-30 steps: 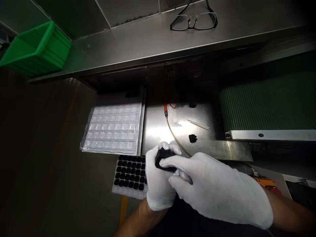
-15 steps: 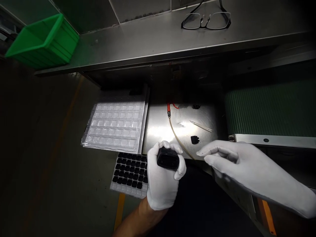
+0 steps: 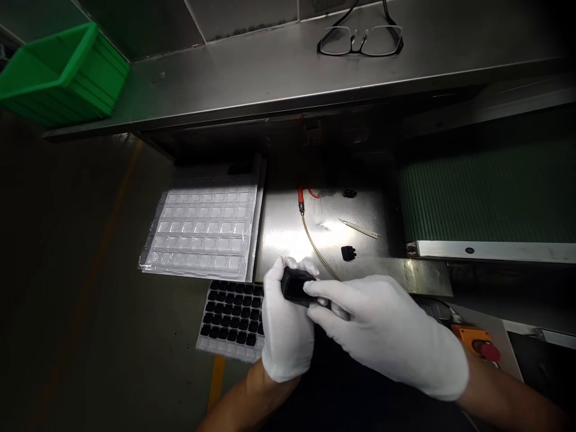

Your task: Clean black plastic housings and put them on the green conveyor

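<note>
The piece in work is a hollow black case [image 3: 291, 288], held mouth upward in the left hand [image 3: 288, 342], whose fingers curl around its far side and ends. The index fingertip of the right hand [image 3: 382, 330] rests at the right end of the opening, with its thumb lower and close by; whether those fingers pinch a small part or only press the rim, I cannot tell. This case looks unfinished, since both hands are on it, though the dark inside hides what has been fitted. Left of the fingers and lower down, a tray [image 3: 222, 349] carries rows of black pieces [image 3: 224, 333], with bare plastic along its nearest row; those pieces may be done or waiting, which the view does not settle. Farther left and beyond the fingers, the stacked clear trays [image 3: 193, 228] show pale pockets, apparently unused so far. On the desk [image 3: 285, 237] beyond the right fingers lie a small black part [image 3: 348, 253], tweezers [image 3: 360, 228] and another dark piece [image 3: 350, 193], all untouched; a red-handled tool [image 3: 301, 197] with a thin hose [image 3: 312, 239] lies straight ahead of the left fingers.
</note>
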Tool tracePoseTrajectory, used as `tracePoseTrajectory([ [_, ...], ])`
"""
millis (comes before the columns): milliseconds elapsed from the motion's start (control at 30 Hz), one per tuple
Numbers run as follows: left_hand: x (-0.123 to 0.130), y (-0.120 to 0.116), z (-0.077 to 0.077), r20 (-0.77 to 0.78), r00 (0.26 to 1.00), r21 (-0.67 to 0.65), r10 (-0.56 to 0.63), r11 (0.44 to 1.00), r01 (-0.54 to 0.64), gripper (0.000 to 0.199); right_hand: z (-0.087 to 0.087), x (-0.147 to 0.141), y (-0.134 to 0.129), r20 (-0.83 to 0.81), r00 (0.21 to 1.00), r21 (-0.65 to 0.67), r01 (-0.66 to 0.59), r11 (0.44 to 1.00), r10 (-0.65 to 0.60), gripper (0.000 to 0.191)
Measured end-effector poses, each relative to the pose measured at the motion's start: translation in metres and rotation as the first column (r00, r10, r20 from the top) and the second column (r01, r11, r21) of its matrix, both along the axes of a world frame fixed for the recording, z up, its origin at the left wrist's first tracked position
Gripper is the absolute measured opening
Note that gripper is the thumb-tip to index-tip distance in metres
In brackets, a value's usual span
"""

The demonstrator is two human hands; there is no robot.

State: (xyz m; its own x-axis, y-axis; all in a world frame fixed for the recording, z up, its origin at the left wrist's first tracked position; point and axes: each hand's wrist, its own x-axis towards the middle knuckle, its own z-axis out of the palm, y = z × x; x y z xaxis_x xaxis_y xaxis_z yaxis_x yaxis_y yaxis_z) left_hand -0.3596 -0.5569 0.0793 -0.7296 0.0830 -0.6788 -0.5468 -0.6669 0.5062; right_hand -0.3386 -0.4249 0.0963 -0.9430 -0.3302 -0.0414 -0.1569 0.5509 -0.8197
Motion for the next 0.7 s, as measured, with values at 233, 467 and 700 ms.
tracePoseTrajectory([
  [233,-0.004,0.004,0.001,0.127,0.984,0.105,0.122,0.985,-0.136,0.02,-0.031,0.003,-0.006,-0.429,0.903,0.126,0.078,0.989,-0.017,0.031],
  [467,-0.012,-0.001,-0.002,0.1,0.995,0.177,0.009,0.984,-0.027,0.026,-0.033,0.006,0.014,-0.342,0.925,-0.212,0.094,0.973,-0.164,0.024],
  [700,-0.009,-0.01,-0.018,-0.021,0.996,0.011,-0.082,0.997,0.083,0.03,-0.155,-0.03,0.066,0.209,0.75,0.523,0.456,0.72,-0.627,0.04],
])
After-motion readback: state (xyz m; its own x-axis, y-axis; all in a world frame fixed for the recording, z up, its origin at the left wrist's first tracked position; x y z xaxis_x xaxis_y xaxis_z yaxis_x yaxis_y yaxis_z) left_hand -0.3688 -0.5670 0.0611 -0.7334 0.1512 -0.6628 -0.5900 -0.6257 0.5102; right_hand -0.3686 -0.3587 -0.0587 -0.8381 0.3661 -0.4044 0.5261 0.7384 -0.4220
